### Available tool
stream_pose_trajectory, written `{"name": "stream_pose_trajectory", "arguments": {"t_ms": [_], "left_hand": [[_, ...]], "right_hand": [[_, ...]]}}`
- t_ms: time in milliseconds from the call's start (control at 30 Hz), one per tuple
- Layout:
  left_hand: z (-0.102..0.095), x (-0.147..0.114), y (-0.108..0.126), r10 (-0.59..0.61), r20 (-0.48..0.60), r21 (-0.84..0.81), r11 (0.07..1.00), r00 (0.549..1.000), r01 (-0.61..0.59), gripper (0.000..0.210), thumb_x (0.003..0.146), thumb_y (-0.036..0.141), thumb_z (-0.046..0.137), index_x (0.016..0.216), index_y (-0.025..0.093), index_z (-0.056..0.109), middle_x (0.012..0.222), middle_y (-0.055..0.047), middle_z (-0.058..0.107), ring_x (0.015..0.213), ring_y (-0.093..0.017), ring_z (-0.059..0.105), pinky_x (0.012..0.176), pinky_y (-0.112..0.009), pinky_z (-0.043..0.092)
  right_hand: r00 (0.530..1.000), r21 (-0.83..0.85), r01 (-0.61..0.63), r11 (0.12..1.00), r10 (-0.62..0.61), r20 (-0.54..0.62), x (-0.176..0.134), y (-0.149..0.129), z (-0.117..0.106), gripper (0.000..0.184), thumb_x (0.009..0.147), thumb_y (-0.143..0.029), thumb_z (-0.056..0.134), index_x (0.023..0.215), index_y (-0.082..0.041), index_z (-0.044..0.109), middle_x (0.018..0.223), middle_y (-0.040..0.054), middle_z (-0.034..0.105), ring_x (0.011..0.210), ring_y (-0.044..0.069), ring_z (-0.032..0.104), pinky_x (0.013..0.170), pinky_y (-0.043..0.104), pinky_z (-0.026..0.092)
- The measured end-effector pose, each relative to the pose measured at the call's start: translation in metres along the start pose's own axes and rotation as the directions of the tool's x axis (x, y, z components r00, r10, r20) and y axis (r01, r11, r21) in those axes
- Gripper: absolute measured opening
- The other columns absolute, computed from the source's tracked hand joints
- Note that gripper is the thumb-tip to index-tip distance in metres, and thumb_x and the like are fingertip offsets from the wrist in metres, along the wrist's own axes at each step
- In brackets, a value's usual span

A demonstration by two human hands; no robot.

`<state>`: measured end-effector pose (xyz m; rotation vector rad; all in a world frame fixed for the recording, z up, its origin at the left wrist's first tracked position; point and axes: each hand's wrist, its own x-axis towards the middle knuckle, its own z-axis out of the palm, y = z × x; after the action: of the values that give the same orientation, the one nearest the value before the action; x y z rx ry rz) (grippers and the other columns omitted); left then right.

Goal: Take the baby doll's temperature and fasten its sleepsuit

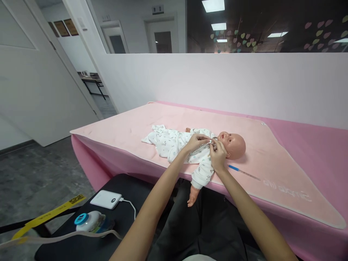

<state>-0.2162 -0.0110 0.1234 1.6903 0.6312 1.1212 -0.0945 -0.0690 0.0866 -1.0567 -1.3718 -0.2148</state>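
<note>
A baby doll lies on its back on the pink mat, its head to the right. It wears a white patterned outfit, and one sleeved arm hangs over the table's near edge. At the doll's neckline, my left hand pinches the collar cloth from the left. Close beside it, my right hand is closed on the same neckline just below the doll's chin. The fingertips of both hands nearly meet there; a small fastening between them is too small to make out.
A blue-handled thin stick, perhaps a thermometer, lies on the pink mat right of my right hand. A black chair at the lower left holds a white power bank with a cable and a blue-capped bottle. A wall stands behind the table.
</note>
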Motion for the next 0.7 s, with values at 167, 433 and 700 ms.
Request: {"name": "stream_pose_trajectory", "arguments": {"t_ms": [167,433,700], "left_hand": [[-0.0029,-0.0025,0.0037,0.016,0.061,0.057,0.998,0.998,-0.020,0.027,0.068,0.034,0.073,0.081,0.011,0.072,0.080,-0.007,0.069,0.076,-0.015,0.061,0.070,-0.026,0.047],[-0.0079,-0.0063,0.0076,0.023,0.128,0.150,0.988,0.992,-0.042,0.025,0.070,0.027,0.071,0.090,0.012,0.072,0.086,-0.008,0.069,0.077,-0.015,0.060,0.068,-0.025,0.045],[-0.0064,-0.0041,0.0030,0.040,0.108,0.111,0.992,0.993,-0.052,0.020,0.074,0.029,0.066,0.084,0.012,0.069,0.079,-0.005,0.065,0.074,-0.014,0.058,0.069,-0.026,0.044]], "right_hand": [[1.000,0.008,0.001,1.000,-0.001,0.007,-0.0011,0.0020,-0.0004,0.018,0.089,-0.022,0.050,0.090,-0.016,0.067,0.080,0.0065,0.066,0.066,0.016,0.059,0.064,0.029,0.050],[1.000,0.029,0.000,1.000,-0.001,0.020,-0.0025,0.0067,0.0001,0.018,0.090,-0.024,0.049,0.090,-0.017,0.065,0.081,0.0063,0.065,0.068,0.016,0.060,0.066,0.030,0.051],[0.998,0.034,0.040,0.999,-0.041,0.048,-0.0001,0.0055,-0.0010,0.023,0.092,-0.018,0.040,0.090,-0.017,0.063,0.084,0.0078,0.063,0.082,0.019,0.061,0.078,0.033,0.050]]}}
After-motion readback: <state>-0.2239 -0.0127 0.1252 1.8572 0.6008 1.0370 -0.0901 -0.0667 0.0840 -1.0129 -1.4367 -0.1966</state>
